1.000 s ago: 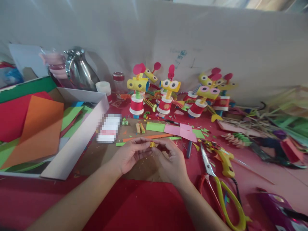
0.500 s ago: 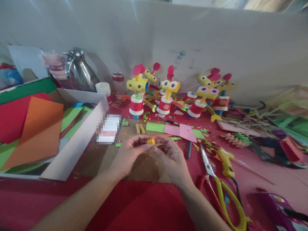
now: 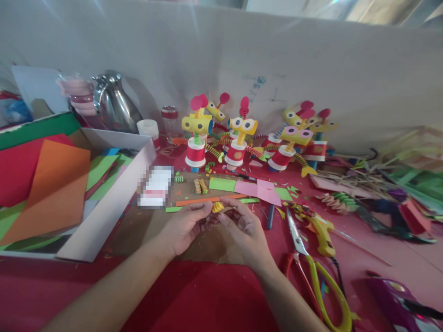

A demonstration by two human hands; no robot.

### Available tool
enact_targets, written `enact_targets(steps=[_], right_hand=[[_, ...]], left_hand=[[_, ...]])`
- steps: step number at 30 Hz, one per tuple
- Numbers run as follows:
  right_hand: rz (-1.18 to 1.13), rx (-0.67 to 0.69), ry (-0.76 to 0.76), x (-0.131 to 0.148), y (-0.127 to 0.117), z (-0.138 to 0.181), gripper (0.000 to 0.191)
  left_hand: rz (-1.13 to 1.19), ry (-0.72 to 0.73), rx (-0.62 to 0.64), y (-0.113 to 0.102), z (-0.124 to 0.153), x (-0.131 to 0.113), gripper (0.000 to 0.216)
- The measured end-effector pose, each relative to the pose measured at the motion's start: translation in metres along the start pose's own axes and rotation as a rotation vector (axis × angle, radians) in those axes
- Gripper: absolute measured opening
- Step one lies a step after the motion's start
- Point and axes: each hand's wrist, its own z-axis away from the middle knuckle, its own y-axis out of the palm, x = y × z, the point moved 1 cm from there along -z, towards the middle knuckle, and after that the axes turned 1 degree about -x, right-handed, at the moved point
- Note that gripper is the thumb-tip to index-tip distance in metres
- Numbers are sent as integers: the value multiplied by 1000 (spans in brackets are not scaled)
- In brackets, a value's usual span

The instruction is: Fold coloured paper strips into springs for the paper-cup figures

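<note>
Between the fingertips of both hands is a small yellow folded paper spring [image 3: 218, 207]. My left hand [image 3: 188, 226] pinches its left side with thumb and fingers. On the other side, my right hand [image 3: 247, 226] closes its fingers around the spring's right end. Both hands hover over a brown cardboard sheet [image 3: 141, 235]. Just beyond them lie an orange paper strip [image 3: 194, 201], a light green strip [image 3: 222, 184] and pink paper pieces [image 3: 266, 190]. Several finished paper springs [image 3: 200, 186] lie behind the left hand.
Paper-cup robot figures [image 3: 235, 152] stand along the wall. On the left are a box of coloured paper [image 3: 114, 184], a steel jug [image 3: 116, 101] and a blurred-out white item [image 3: 155, 186]. To the right lie large scissors [image 3: 301, 244], a yellow glue gun [image 3: 323, 235] and a purple device [image 3: 398, 299].
My left hand has shifted its grip on the yellow spring, its fingers drawn lower. The orange strip behind the hands is now uncovered. The right hand stays almost in place.
</note>
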Motion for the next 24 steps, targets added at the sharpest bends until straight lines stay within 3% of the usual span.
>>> enact_targets(steps=[9,17,24], right_hand=[[297,-10,-217,4,-3,-2,17],[542,51,-359,5,-5,-1,33],[544,79,-391,1,-4,-1,42]], left_hand=[[-2,-87,63,3,4,-3,22],[-78,-145,71,4,5,-6,23],[-102,-123,26,4,7,-8,22]])
